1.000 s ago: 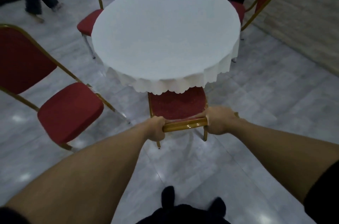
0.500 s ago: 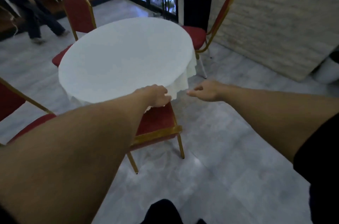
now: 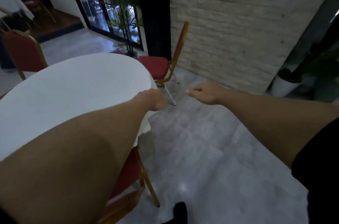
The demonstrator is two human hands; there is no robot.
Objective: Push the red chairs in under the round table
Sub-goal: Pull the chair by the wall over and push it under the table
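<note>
Grey tiled floor (image 3: 211, 150) around round white-clothed table (image 3: 73, 91). Near red gold-framed chair (image 3: 128, 178) tucked at table's near edge; far-edge red chair (image 3: 156, 67) unpushed. Left hand (image 3: 156, 100), right hand (image 3: 205, 93) loosely open, empty.

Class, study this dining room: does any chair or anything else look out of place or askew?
Yes. The far chair by the brick wall stands pulled out, its seat only partly under the table. The near chair is tucked in. Nothing looks spilled or damaged.
</note>
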